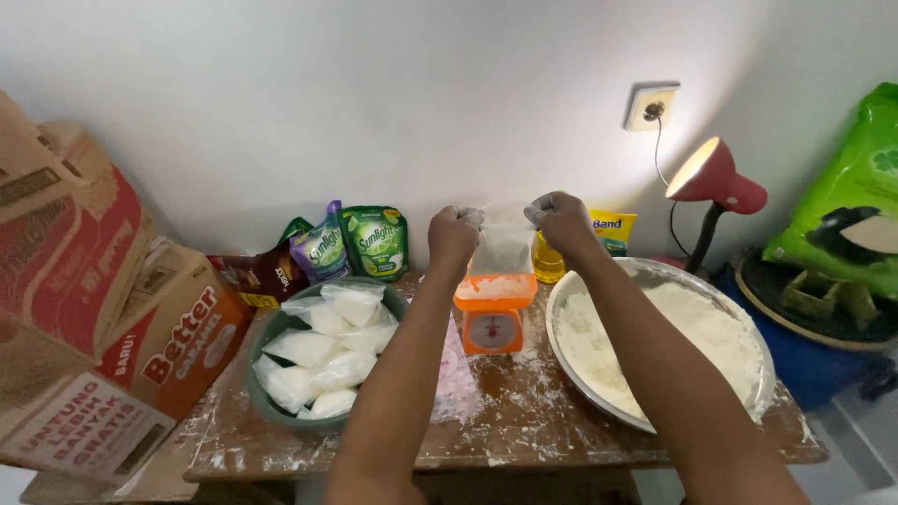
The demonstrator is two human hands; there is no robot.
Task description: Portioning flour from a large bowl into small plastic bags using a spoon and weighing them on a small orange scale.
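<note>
hands, left (454,234) and right (559,219), pinch a clear bag (503,251) over an orange scale (494,314), between green bowl (265,334) and flour tray (760,348).

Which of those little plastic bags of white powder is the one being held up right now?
The bag pinched at its top by the left hand and right hand, above the orange scale. The other bags lie piled in the green bowl.
</note>
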